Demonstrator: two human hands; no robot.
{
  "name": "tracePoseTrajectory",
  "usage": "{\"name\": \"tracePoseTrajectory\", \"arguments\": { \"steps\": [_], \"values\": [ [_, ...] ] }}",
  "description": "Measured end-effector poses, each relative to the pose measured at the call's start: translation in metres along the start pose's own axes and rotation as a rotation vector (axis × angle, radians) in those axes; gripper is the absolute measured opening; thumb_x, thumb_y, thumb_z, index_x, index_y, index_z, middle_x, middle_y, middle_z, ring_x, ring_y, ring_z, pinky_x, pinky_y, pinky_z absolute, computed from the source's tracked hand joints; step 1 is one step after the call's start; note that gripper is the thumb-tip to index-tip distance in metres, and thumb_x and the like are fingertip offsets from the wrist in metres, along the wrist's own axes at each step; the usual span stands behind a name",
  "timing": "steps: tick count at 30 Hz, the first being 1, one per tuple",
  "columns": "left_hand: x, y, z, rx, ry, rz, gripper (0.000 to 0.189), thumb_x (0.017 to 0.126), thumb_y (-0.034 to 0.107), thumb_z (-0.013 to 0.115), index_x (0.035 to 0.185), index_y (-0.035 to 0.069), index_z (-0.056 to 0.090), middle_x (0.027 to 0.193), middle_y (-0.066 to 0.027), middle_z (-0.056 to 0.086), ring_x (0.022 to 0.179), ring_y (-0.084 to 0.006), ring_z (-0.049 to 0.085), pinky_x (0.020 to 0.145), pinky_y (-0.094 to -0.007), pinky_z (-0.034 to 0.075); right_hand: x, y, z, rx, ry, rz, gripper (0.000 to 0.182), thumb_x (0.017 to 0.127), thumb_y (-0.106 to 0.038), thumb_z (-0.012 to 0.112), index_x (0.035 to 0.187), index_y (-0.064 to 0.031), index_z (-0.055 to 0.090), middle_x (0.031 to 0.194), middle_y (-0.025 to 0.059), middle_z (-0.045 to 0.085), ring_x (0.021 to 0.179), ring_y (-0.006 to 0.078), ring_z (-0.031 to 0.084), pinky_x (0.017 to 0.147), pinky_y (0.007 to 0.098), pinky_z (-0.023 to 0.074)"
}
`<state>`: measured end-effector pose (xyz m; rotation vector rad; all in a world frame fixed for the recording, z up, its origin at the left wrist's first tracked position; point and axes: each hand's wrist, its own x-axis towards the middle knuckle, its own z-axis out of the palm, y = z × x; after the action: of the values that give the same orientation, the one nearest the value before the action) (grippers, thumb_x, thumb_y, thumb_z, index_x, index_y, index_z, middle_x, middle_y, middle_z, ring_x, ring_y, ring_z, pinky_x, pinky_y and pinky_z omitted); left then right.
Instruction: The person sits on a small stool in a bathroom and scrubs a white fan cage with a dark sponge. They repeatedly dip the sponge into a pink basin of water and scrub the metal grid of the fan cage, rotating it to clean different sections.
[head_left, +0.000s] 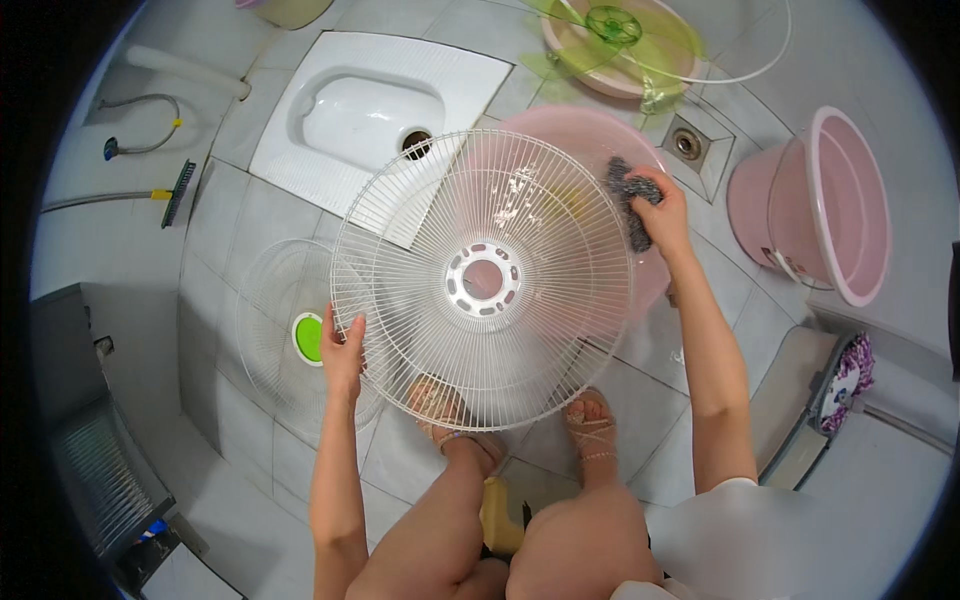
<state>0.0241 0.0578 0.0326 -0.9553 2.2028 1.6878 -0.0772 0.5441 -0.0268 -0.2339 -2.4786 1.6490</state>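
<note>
A round white wire fan grille (482, 247) is held up over the tiled floor, partly above a pink basin (559, 131) of water. My left hand (343, 349) grips its left rim. At the grille's right edge, my right hand (664, 214) holds a dark grey cloth (634, 199); whether the cloth touches the wires I cannot tell. Another wire grille with a green centre disc (307, 339) lies on the floor at the left, partly behind my left hand. Green translucent fan blades (675, 45) rest in and over a smaller pale basin (559, 41) at the top.
A white squat toilet (469, 75) is set in the floor behind the grille. To the right stand a pink bucket (757, 195), a floor drain (686, 142) and a mop bucket with a purple-and-white mop (847, 382). A green brush (178, 195) is at the left wall.
</note>
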Motion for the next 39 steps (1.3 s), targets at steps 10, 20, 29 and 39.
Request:
{"name": "tracePoseTrajectory", "arguments": {
  "steps": [10,20,29,39],
  "values": [
    [-0.002,-0.012,0.032,-0.061,-0.073,0.058,0.071,0.086,0.018,0.072,0.146,0.003,0.036,0.090,0.0008,0.062,0.059,-0.0029,0.046,0.047,-0.0205,0.035,-0.010,-0.082,0.066,-0.432,-0.235,-0.409,0.023,0.078,-0.031,0.071,0.095,-0.0149,0.071,0.103,0.0038,0.064,0.091,0.0278,0.061,0.078,0.0389,0.0514],
    [-0.004,-0.014,0.033,-0.086,-0.021,0.026,0.068,0.089,0.017,0.069,0.145,0.001,0.035,0.110,-0.0063,0.063,0.077,-0.0085,0.057,0.060,-0.0227,0.046,0.006,-0.087,0.077,-0.531,-0.212,-0.411,0.026,0.079,-0.031,0.067,0.097,-0.0134,0.072,0.106,0.0085,0.065,0.091,0.0313,0.063,0.080,0.0432,0.0530],
    [0.002,-0.010,0.017,0.132,0.021,0.007,0.067,0.084,0.020,0.074,0.141,0.000,0.043,0.088,-0.0009,0.061,0.060,-0.0047,0.047,0.049,-0.0199,0.037,0.059,-0.038,0.040,-0.585,-0.341,0.305,0.042,0.078,-0.042,0.071,0.101,-0.0073,0.070,0.102,0.0110,0.068,0.082,0.0281,0.067,0.074,0.0396,0.0534],
    [0.058,-0.031,-0.017,0.267,0.098,0.151,0.063,0.085,0.033,0.073,0.133,-0.001,0.050,0.087,-0.0019,0.058,0.066,-0.0064,0.051,0.056,-0.0218,0.044,0.038,0.015,0.032,0.410,-0.744,0.733,0.047,0.075,-0.025,0.083,0.114,-0.0074,0.063,0.092,0.0043,0.066,0.067,0.0116,0.061,0.053,0.0249,0.0503]
  ]
}}
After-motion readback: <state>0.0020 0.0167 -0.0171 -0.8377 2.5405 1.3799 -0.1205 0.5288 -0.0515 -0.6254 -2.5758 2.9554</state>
